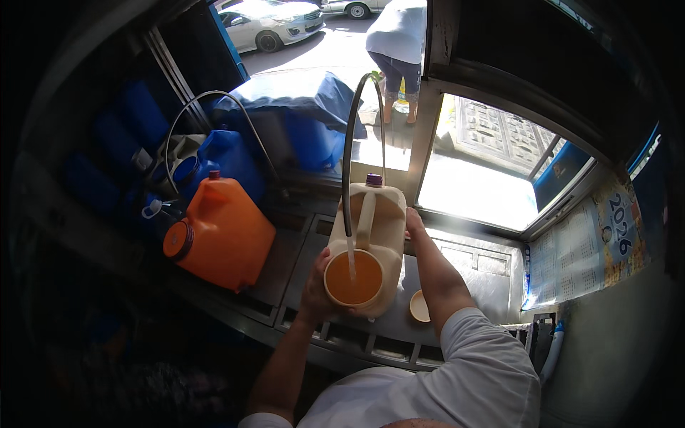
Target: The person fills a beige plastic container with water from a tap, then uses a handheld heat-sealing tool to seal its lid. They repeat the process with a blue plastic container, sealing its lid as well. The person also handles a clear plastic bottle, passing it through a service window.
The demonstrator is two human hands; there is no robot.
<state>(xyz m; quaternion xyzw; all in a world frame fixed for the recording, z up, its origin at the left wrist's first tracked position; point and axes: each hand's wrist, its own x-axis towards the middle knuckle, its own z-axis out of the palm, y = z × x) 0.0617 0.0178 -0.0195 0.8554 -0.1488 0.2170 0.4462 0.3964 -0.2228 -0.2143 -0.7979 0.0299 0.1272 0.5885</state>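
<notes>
Two bare hands are on a cream jug in the head view; the left hand grasps its lower left side beside the wide round mouth, fingers curling under the rim; the right hand is against the upper right side, mostly hidden behind the jug's edge, so whether it grips or only steadies I cannot tell. The jug is over a metal counter, its open mouth facing up toward the person and its purple cap on the spout at the far end; a dark curved hose arches above it, and a clear stream falls from the hose end into the mouth, where the inside glows orange; how full it is I cannot tell.

Just right of the jug, a round cream lid lies on the counter, near the right forearm; to the left sits an orange jug, tilted, with a red cap on top; behind it stands a blue jug, and a second curved tube arches over that. Beyond the opening, another person in a pale top bends forward, and a silver car is farther off; a calendar hangs at the right.
</notes>
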